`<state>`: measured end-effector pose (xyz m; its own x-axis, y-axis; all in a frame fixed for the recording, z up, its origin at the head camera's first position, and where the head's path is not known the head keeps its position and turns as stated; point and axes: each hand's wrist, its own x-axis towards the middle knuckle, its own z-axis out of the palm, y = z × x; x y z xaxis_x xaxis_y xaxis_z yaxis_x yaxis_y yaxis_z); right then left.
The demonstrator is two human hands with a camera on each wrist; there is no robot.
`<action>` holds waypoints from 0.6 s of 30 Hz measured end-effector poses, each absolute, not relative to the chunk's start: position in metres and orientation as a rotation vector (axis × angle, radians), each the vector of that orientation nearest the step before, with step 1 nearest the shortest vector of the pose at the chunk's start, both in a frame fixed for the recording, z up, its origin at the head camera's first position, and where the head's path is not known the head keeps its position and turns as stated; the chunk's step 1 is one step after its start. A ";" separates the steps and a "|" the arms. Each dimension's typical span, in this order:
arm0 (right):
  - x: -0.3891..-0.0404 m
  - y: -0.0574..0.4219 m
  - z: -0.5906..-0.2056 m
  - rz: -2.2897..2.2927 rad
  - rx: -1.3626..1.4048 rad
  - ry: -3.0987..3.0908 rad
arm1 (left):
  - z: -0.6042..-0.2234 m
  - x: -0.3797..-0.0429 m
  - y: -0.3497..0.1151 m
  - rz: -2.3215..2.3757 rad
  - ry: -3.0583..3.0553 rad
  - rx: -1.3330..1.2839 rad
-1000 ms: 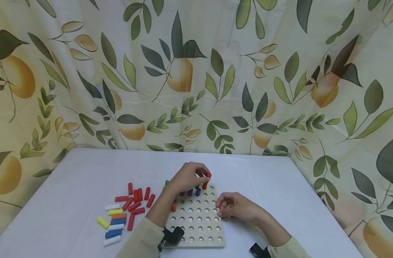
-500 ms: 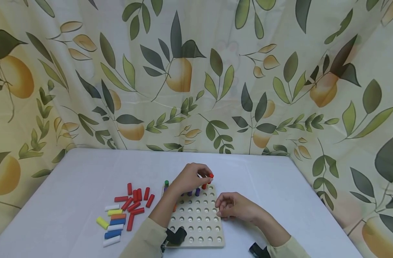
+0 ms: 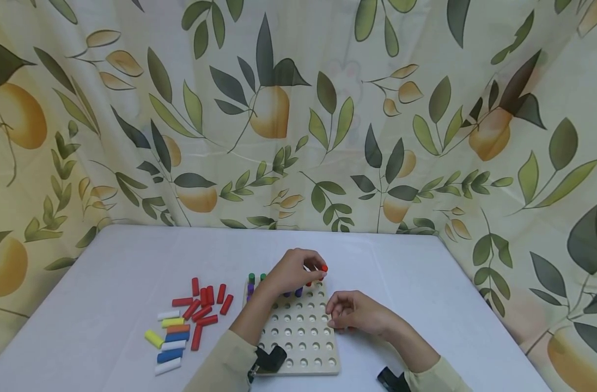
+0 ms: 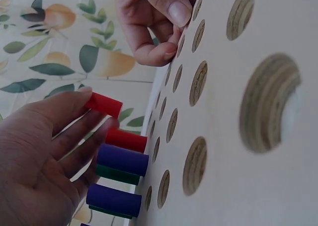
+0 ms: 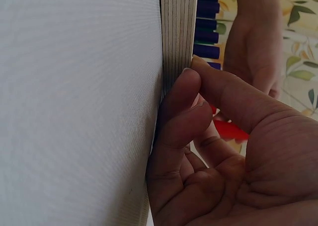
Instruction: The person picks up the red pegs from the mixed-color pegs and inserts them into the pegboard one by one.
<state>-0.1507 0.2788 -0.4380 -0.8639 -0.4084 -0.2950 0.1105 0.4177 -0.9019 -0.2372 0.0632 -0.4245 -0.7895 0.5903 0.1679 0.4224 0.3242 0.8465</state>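
Note:
A wooden pegboard (image 3: pixel 323 354) with rows of round holes lies on the table. My left hand (image 3: pixel 294 272) pinches a red peg (image 4: pixel 105 105) between thumb and fingertips at the board's back right corner. In the left wrist view, that peg's lower end is apart from the board face. Beside it another red peg (image 4: pixel 126 140) stands in the back row, near purple pegs (image 4: pixel 121 160) and green pegs (image 4: pixel 118 175). At the board's right edge my right hand (image 3: pixel 359 313) holds on, thumb at the top face and curled fingers against the side (image 5: pixel 179 42).
Loose red pegs (image 3: pixel 210 295) lie left of the board. Nearer the front left are white, yellow (image 3: pixel 154 338), orange and blue pegs (image 3: pixel 169 355). A patterned curtain (image 3: pixel 298 109) hangs behind the white table (image 3: pixel 396 261).
My left hand has shifted slightly right with the red peg, from beside the standing red peg to the back right corner. The right hand stays at the board's edge.

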 end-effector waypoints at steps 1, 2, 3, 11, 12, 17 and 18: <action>-0.151 0.279 -0.438 -1.453 -0.253 2.198 | -0.425 -0.237 0.064 1.456 2.408 0.934; -0.151 0.279 -0.438 -1.454 -0.252 2.197 | -0.425 -0.237 0.064 1.453 2.404 0.938; -0.151 0.279 -0.438 -1.453 -0.251 2.197 | -0.426 -0.237 0.064 1.445 2.406 0.942; -0.151 0.279 -0.439 -1.457 -0.235 2.199 | -0.429 -0.238 0.066 1.401 2.436 0.953; -0.151 0.279 -0.439 -1.458 -0.235 2.198 | -0.430 -0.238 0.066 1.399 2.436 0.954; -0.150 0.279 -0.438 -1.460 -0.236 2.198 | -0.432 -0.238 0.065 1.403 2.426 0.954; -0.150 0.279 -0.438 -1.461 -0.236 2.197 | -0.432 -0.238 0.065 1.402 2.427 0.953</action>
